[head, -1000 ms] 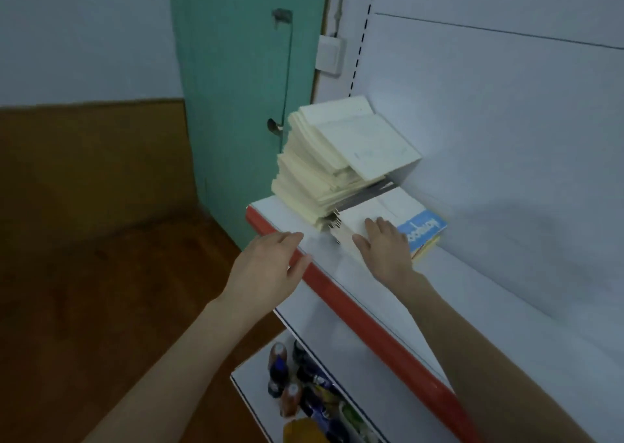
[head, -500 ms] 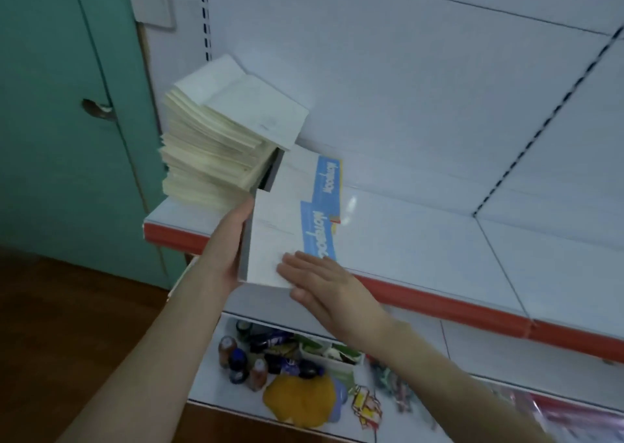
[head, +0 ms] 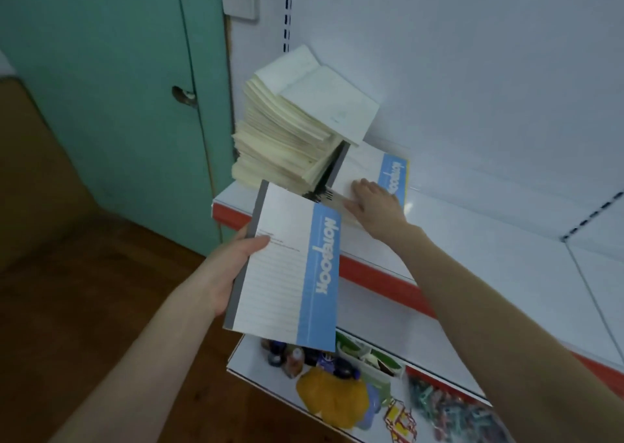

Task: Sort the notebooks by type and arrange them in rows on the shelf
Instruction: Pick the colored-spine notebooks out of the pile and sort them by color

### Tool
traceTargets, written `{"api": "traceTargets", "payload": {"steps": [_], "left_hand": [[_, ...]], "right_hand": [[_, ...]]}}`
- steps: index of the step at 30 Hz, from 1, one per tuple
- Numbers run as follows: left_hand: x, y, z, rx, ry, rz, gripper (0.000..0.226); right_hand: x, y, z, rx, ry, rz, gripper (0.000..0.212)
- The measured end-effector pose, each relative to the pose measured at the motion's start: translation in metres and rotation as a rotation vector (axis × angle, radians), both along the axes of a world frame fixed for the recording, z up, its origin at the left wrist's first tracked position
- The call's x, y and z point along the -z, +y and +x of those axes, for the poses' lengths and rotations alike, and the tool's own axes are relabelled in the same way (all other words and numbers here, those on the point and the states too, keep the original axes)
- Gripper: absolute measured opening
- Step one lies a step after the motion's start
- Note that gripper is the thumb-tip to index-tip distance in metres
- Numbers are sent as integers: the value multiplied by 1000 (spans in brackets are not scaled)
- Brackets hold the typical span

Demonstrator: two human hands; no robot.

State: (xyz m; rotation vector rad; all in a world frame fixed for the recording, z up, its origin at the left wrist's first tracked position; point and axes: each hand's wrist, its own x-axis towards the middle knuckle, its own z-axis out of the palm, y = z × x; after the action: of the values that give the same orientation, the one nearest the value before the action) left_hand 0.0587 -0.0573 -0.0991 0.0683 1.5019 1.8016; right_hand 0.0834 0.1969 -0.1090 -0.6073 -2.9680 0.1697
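My left hand (head: 233, 260) grips a white notebook with a blue band and grey spine (head: 287, 267), held off the shelf in front of its red edge. My right hand (head: 374, 202) lies on another blue-banded notebook (head: 393, 175) flat on the white shelf (head: 489, 256), fingers reaching over its spiral-bound left edge. A tall leaning stack of cream notebooks (head: 290, 138) stands at the shelf's left end, tilted against the back panel and overhanging the notebook under my right hand.
A teal door (head: 135, 104) with a handle stands left of the shelf unit. The lower shelf (head: 422, 354) holds small bottles, a yellow item and packets of clips. The floor is brown wood.
My left hand has pulled the top blue-banded notebook off the shelf toward me. My right hand has moved back onto the notebook left lying on the shelf.
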Motion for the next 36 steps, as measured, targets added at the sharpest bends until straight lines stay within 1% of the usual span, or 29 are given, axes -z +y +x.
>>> {"api": "traceTargets", "payload": {"steps": [2,4,7,8,10,11,12,13,14,15,16,17,18,19,20,21,22,24,26,28,30,32,36], "left_hand": [[0,-1,0,-9,3,-2,22],[1,1,0,-27,12,-3,23],[2,11,1,-35,23,-6,35],[2,15,1,-34,14,-4,40],[2,25,3,-16,-19,1,52],[2,30,3,-1,-48,-4,58],[2,33,4,10,-69,-8,60],[2,35,5,16,-60,-6,55],[4,36,5,14,-31,1,44],[7,37,4,1,1,7,35],[9,36,4,-8,27,-1,34],[11,33,4,-10,42,-13,36],[12,31,4,-11,46,-25,36],[14,27,4,-18,44,-27,33],[14,24,5,-23,36,-17,31],[14,20,4,-22,29,-5,29],[13,17,4,-22,26,7,27],[13,9,2,-36,29,19,23],[13,1,1,-54,33,24,21],[12,-4,0,-61,40,26,20],[11,-5,0,-55,38,31,19],[13,-3,-1,-62,46,22,16],[15,6,0,-32,83,11,14]], "right_hand": [[1,0,3,-51,52,7,37],[-11,-4,12,-56,116,-48,37],[-37,-21,39,-52,195,-104,39],[-40,-32,50,-103,203,-114,39],[-37,-61,73,-285,202,-119,36],[-35,-78,86,-385,188,-106,36],[-30,-91,95,-473,163,-75,40],[-25,-102,102,-545,142,-44,42],[-21,-108,106,-592,99,-69,42],[-22,-110,107,-603,51,-161,39],[-25,-108,104,-580,8,-306,38],[-27,-102,98,-517,13,-423,38],[-30,-93,89,-420,60,-495,38],[-32,-80,77,-311,138,-516,37],[-32,-63,63,-207,220,-495,37],[-32,-47,49,-128,257,-440,38],[-29,-32,35,-70,221,-371,43],[-18,-5,12,-6,54,-219,52],[-4,9,-2,5,-21,-69,45],[4,12,-5,-31,2,24,36],[2,11,-3,-73,25,41,34],[-7,11,3,-92,28,-7,36],[-24,7,20,-56,61,-9,39]]}}
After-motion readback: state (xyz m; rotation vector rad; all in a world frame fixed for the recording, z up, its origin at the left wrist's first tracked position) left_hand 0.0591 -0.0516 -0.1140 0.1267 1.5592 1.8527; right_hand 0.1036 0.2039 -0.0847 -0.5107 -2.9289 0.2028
